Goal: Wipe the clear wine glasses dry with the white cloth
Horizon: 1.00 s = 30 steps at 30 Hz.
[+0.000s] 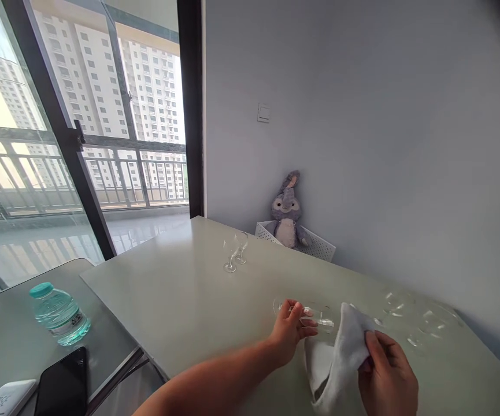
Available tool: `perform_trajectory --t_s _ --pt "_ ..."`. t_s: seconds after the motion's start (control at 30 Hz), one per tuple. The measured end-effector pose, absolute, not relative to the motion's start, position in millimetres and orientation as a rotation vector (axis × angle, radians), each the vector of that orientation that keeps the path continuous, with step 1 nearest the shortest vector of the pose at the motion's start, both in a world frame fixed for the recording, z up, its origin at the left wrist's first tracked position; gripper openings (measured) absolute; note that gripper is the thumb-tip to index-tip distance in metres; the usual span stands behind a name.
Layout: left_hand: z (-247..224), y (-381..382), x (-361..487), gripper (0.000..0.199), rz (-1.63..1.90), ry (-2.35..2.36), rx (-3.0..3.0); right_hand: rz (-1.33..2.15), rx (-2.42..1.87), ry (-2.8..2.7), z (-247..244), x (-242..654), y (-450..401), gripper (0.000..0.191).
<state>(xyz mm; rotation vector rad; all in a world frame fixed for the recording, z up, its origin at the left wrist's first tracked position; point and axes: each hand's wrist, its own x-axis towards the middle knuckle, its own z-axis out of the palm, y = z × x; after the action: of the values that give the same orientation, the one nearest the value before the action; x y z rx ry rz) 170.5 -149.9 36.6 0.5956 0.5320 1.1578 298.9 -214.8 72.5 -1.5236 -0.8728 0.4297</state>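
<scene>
My left hand is closed around the stem of a clear wine glass, which is tilted on its side above the table. The glass's bowl points right, toward a light grey cloth. My right hand pinches that cloth near its upper right edge, and the rest hangs down in folds. Cloth and glass are close together; I cannot tell if they touch. To the right of the cloth are clear glasses, faint against the table. Two more stemmed glasses stand upright farther back.
A plush rabbit sits in a white perforated basket behind the table. On the lower surface at left are a water bottle, a black phone and a white box-like device. A glass door stands at left.
</scene>
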Motion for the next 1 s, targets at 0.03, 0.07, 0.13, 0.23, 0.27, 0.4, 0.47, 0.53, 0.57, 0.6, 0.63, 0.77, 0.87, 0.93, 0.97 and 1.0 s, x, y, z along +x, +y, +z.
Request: perform_trajectory --t_s 0.03,0.07,0.13,0.23,0.27,0.4,0.47,0.53,0.57,0.6,0.63,0.77,0.87,0.93,0.97,1.0 --pt "37.1 -151.2 171.5 0.038 1.145 0.528 0.587 0.397 -1.545 -0.855 73.2 300.0 -214.7 0.037" --pt "37.3 -152.7 172.8 0.039 1.127 0.517 0.579 0.372 -1.587 -0.867 72.6 300.3 -214.2 0.038" --pt "36.9 -155.8 176.0 0.039 1.091 0.494 0.557 0.320 -1.644 -0.987 67.6 299.0 -211.9 0.038" --pt "34.7 -157.0 178.7 0.039 1.095 0.489 0.530 0.166 -1.524 -1.307 53.6 292.8 -206.9 0.038" --pt "33.8 -156.0 178.4 0.039 1.112 0.498 0.525 0.119 -1.464 -1.396 48.4 290.2 -205.4 0.039" --pt "30.7 -149.9 171.9 0.039 1.160 0.514 0.612 0.180 -1.434 -1.590 30.3 281.9 -203.0 0.042" --pt "30.5 -149.1 167.9 0.039 1.164 0.517 0.771 0.298 -1.489 -1.625 25.4 280.5 -203.4 0.043" --pt "32.0 -151.3 165.4 0.040 1.168 0.522 0.915 0.357 -1.526 -1.647 24.2 280.3 -204.0 0.042" --pt "33.4 -153.1 165.0 0.039 1.170 0.524 0.946 0.343 -1.533 -1.650 25.0 280.4 -204.2 0.043" --pt "35.2 -155.1 165.2 0.038 1.172 0.528 0.940 0.299 -1.535 -1.648 26.5 280.6 -204.3 0.043" --pt "37.1 -157.0 166.0 0.037 1.170 0.534 0.904 0.230 -1.525 -1.646 28.4 281.0 -204.4 0.044" --pt "40.1 -158.6 171.8 0.032 1.092 0.490 0.624 -0.163 -1.470 -1.651 36.8 287.0 -205.0 0.040" --pt "35.5 -154.1 175.1 0.034 1.050 0.480 0.503 -0.391 -1.476 -1.642 42.2 297.7 -206.8 0.037" --pt "31.4 -151.6 176.2 0.033 1.060 0.509 0.468 -0.483 -1.452 -1.613 45.7 304.4 -207.8 0.035" --pt "29.8 -151.1 176.5 0.032 1.061 0.522 0.452 -0.513 -1.420 -1.599 47.4 306.3 -208.0 0.034" --pt "28.6 -151.0 176.9 0.031 1.055 0.530 0.440 -0.525 -1.395 -1.584 48.9 306.7 -208.0 0.033"
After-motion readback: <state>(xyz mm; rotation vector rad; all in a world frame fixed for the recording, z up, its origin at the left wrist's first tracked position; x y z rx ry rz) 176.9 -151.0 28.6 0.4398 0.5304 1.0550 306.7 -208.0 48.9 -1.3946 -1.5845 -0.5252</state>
